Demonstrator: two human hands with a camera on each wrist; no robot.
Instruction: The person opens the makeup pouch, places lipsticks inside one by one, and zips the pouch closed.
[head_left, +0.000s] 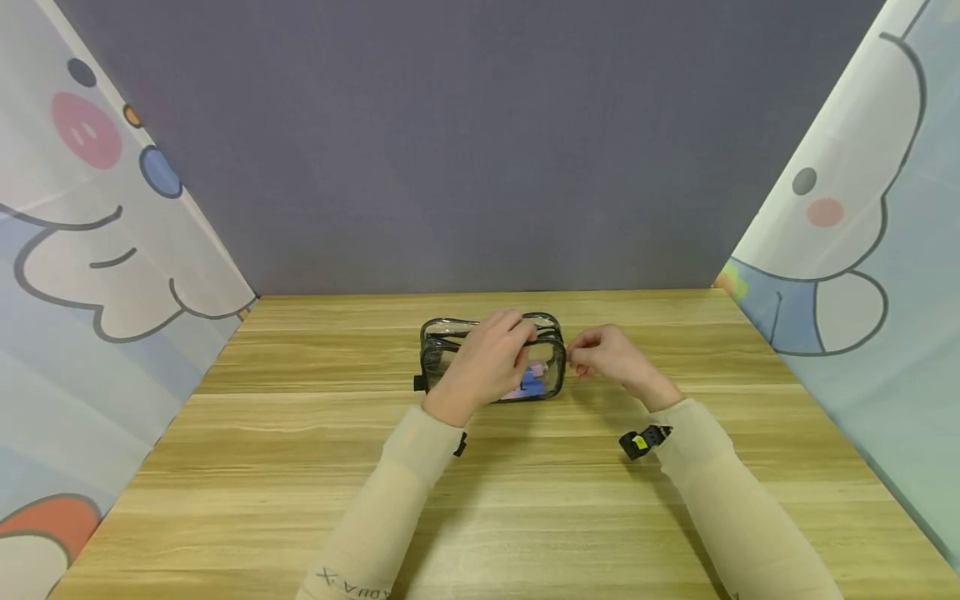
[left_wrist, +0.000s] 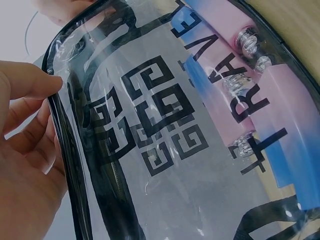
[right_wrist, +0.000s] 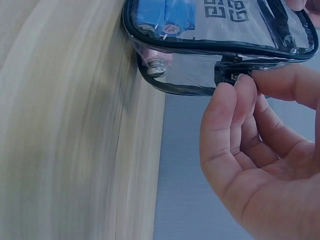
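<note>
A clear zip pouch [head_left: 552, 360] with black trim and black lettering stands on the table. My left hand [head_left: 487, 358] reaches over its top; in the left wrist view thumb and fingers [left_wrist: 30, 82] pinch the pouch's black-piped top edge. At the pouch's right end, my right hand [head_left: 611, 358] pinches the small black zipper pull [right_wrist: 232, 75] between thumb and fingertips, which partly cover it. Several pink-and-blue small bottles [left_wrist: 300, 130] with clear, silvery necks lie inside along the pouch's bottom.
The pouch rests on a wood-grain table [head_left: 285, 467], toward its back edge. A grey panel [head_left: 480, 150] rises behind the table. Cartoon-printed curtains [head_left: 840, 275] hang at both sides. A black strap device [head_left: 641, 442] is on the right wrist.
</note>
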